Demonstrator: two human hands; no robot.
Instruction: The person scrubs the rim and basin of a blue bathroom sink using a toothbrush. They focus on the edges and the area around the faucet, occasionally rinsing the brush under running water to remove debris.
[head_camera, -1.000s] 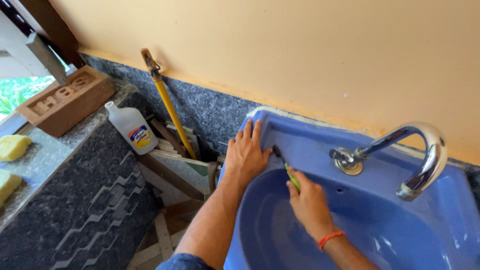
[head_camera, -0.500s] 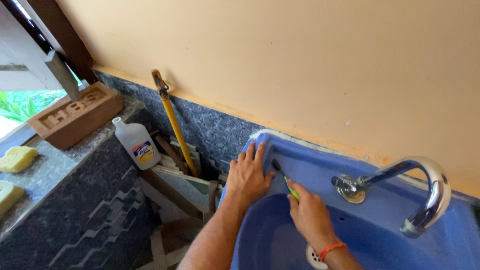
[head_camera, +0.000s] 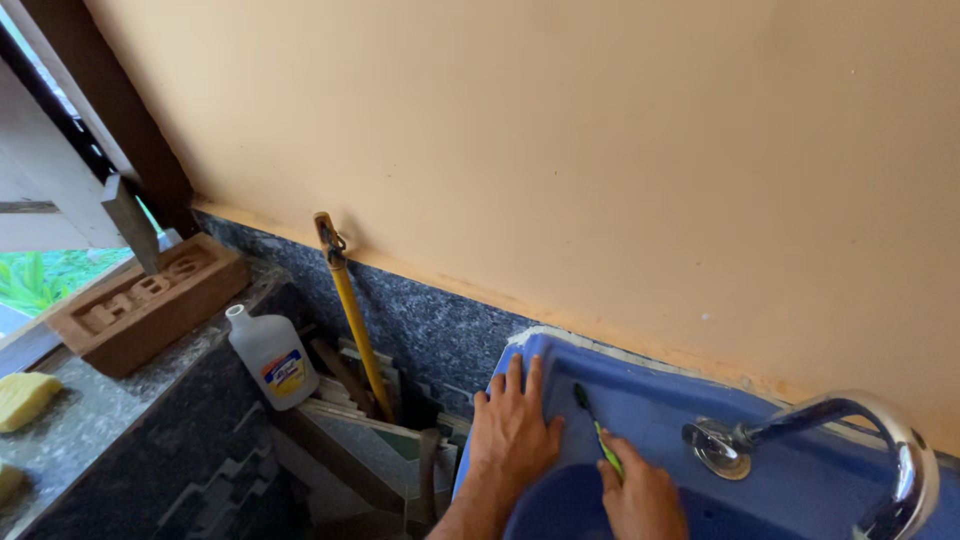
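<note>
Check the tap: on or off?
Cannot tell. No water shows around the tap, but its spout mouth is cut off at the frame's lower right.

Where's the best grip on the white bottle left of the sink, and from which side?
Take the white bottle around its narrow neck just under the cap, coming from above and the front. It leans back among stacked tiles, with the yellow handle close on its right, so the body's sides and back look crowded.

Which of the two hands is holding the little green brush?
The right hand holds the green brush, its dark head on the blue sink ledge. The left hand holds nothing; it lies flat, fingers spread, on the sink's left corner.
</note>
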